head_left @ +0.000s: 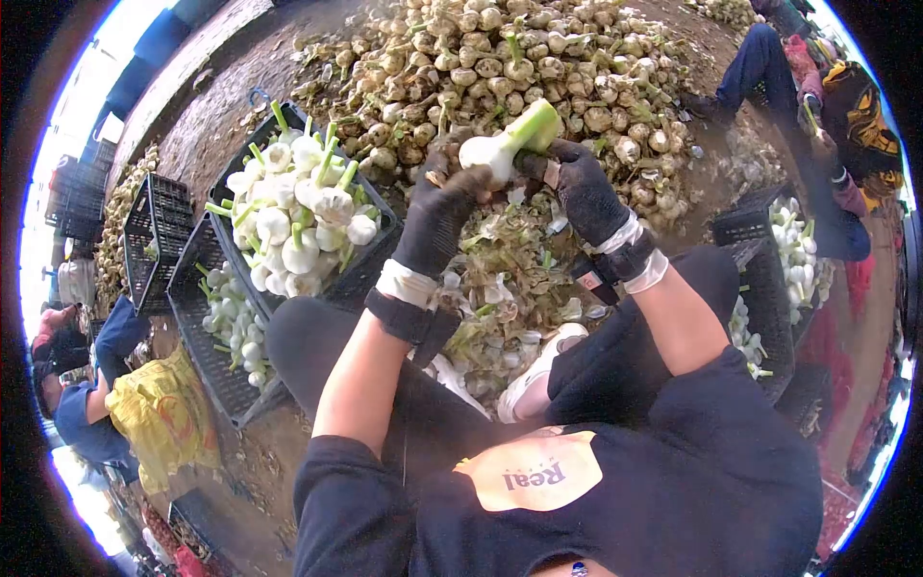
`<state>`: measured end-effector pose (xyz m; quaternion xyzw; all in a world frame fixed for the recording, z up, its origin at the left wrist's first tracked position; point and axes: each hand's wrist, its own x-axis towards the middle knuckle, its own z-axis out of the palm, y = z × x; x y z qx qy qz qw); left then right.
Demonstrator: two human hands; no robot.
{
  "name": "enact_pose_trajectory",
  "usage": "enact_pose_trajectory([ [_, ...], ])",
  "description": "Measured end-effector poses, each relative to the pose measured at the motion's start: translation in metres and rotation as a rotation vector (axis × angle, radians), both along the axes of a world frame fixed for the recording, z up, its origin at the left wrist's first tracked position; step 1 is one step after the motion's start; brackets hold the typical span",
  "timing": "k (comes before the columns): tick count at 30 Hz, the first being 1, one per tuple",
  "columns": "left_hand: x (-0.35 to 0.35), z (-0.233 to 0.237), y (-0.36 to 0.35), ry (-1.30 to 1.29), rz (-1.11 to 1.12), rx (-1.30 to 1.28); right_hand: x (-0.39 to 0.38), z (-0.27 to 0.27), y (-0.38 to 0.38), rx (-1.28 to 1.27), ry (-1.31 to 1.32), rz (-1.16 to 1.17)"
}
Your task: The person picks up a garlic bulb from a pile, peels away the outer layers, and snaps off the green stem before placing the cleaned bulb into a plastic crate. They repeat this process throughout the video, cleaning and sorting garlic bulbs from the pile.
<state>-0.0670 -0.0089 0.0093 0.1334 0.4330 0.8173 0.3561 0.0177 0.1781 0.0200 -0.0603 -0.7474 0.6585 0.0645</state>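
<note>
A white garlic bulb with a thick, pale green cut stem [493,152] is held up between my two gloved hands. My left hand [444,197] closes around the bulb's lower left side, its fingers slightly smeared by motion. From the right, my right hand [580,190] grips it near the base of the stem, with a light band around one finger. Both hands wear dark gloves with white and black wraps at the wrists. Below them lies a heap of loose peelings [500,279], and beyond them rises a big pile of unpeeled garlic [452,77].
To my left, a black crate [380,245] is heaped with cleaned garlic [298,216], beside another crate [197,288] of bulbs. More garlic crates [769,317] stand at my right. A yellow sack [168,413] lies at far left. Other people sit at both sides.
</note>
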Motion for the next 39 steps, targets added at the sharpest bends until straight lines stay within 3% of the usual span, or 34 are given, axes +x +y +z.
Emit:
enact_pose_trajectory([
  [2, 0.008, -0.001, 0.001, 0.07, 0.0, 0.144, -0.006, -0.005, 0.003, 0.062, -0.021, -0.041],
  [4, 0.002, 0.0, 0.001, -0.449, -0.24, 0.382, -0.014, -0.015, 0.003, 0.547, 0.375, -0.214],
  [5, 0.003, -0.001, 0.001, -0.449, -0.237, 0.383, -0.014, -0.019, 0.005, 0.547, 0.375, -0.21],
  [6, 0.004, 0.0, 0.003, -0.172, -0.196, 0.277, -0.015, -0.018, 0.003, 0.442, 0.348, -0.197],
  [8, 0.003, -0.003, 0.007, 0.103, -0.152, 0.167, -0.016, -0.018, 0.0, 0.337, 0.319, -0.182],
  [10, -0.001, -0.02, 0.012, -0.121, -0.143, 0.173, -0.013, -0.017, -0.007, 0.435, 0.312, -0.269],
  [12, 0.002, -0.029, 0.016, -0.028, -0.05, -0.088, -0.019, -0.015, -0.01, 0.464, 0.204, -0.344],
  [14, 0.015, -0.022, 0.017, 0.337, 0.065, -0.247, -0.024, -0.018, -0.01, 0.974, 0.31, -0.513],
  [15, 0.02, -0.011, 0.014, 0.246, -0.015, -0.161, -0.026, -0.026, -0.01, 1.008, 0.347, -0.491],
  [16, 0.018, -0.024, 0.016, 0.369, 0.052, -0.208, -0.026, -0.023, -0.014, 0.995, 0.356, -0.486],
  [17, 0.016, -0.038, 0.017, 0.489, 0.127, -0.264, -0.023, -0.02, -0.019, 0.751, 0.363, -0.324],
  [18, 0.011, -0.034, 0.014, 0.429, 0.131, -0.276, -0.018, -0.018, -0.024, 0.509, 0.362, -0.16],
  [20, 0.001, -0.028, 0.008, 0.347, 0.088, -0.277, -0.009, -0.035, -0.028, 0.003, 0.04, 0.081],
  [22, -0.008, -0.015, 0.001, 0.306, -0.011, -0.26, -0.005, -0.023, -0.037, -0.094, 0.141, 0.129],
  [26, -0.003, -0.014, 0.008, 0.341, 0.181, -0.236, -0.013, -0.019, -0.027, 0.175, 0.168, 0.096],
  [28, -0.003, -0.003, 0.006, 0.454, 0.236, -0.336, -0.022, -0.018, -0.026, 0.478, 0.278, -0.117],
  [29, -0.003, 0.0, 0.005, 0.458, 0.244, -0.327, -0.02, -0.013, -0.019, 0.273, 0.147, -0.1],
  [31, 0.002, 0.004, 0.003, 0.44, 0.215, -0.172, -0.021, -0.014, -0.009, 0.38, 0.11, -0.158],
  [34, -0.003, -0.014, -0.007, 0.755, 0.215, -0.176, -0.023, -0.04, 0.001, 0.584, 0.14, -0.264],
  [35, -0.004, -0.02, -0.012, 0.968, 0.242, -0.22, -0.022, -0.049, 0.002, 0.677, 0.05, -0.264],
  [36, -0.004, -0.013, -0.014, 0.953, 0.231, -0.189, -0.022, -0.059, 0.003, 0.769, -0.039, -0.263],
  [38, -0.001, 0.009, -0.018, 0.659, 0.172, -0.109, -0.016, -0.106, 0.011, 0.953, -0.178, -0.097],
  [39, -0.003, 0.015, -0.02, 0.525, 0.176, -0.059, -0.012, -0.13, 0.012, 0.922, -0.13, 0.072],
])
